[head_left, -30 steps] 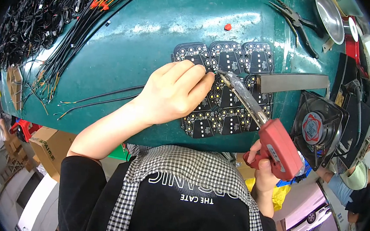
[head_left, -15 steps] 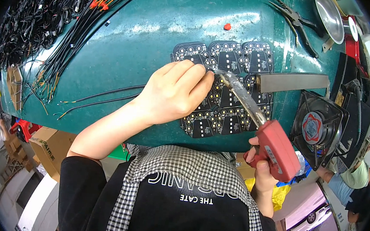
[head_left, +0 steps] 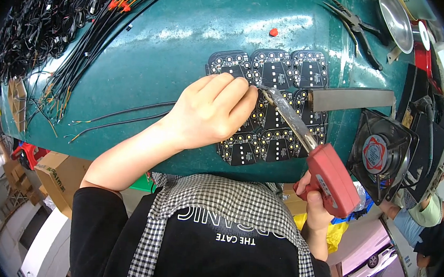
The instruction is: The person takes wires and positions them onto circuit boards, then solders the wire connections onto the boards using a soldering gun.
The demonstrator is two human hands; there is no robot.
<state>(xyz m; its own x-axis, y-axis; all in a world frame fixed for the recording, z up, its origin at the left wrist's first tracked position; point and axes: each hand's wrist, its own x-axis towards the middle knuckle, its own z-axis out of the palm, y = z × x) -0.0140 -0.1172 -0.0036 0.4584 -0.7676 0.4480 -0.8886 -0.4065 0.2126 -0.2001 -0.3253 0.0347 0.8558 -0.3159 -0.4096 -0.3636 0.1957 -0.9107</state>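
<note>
My left hand [head_left: 209, 105] is closed in a pinch over the black circuit boards [head_left: 273, 69], which lie in rows, edge to edge, with small square LEDs on them. Two black cables [head_left: 124, 113] run in from the left and pass beneath this hand; a dark wire end seems to sit in its fingertips, mostly hidden. In my right hand [head_left: 316, 202] is a red soldering gun [head_left: 334, 181], gripped by its handle. Its long metal barrel slants up and left, and the tip meets the board right beside my left fingertips.
A flat metal bar [head_left: 352, 100] lies over the boards' right edge. Beyond are a black fan [head_left: 381, 155], pliers [head_left: 355, 29] and a metal bowl [head_left: 396, 22]. Bundled black cables [head_left: 47, 23] heap at the far left of the green table mat [head_left: 188, 46]. A small red piece [head_left: 273, 32] lies behind the boards.
The soldering gun has shifted only slightly, its tip staying by my left fingertips. My right fingers have moved a little on the handle. My left hand and the boards hold still.
</note>
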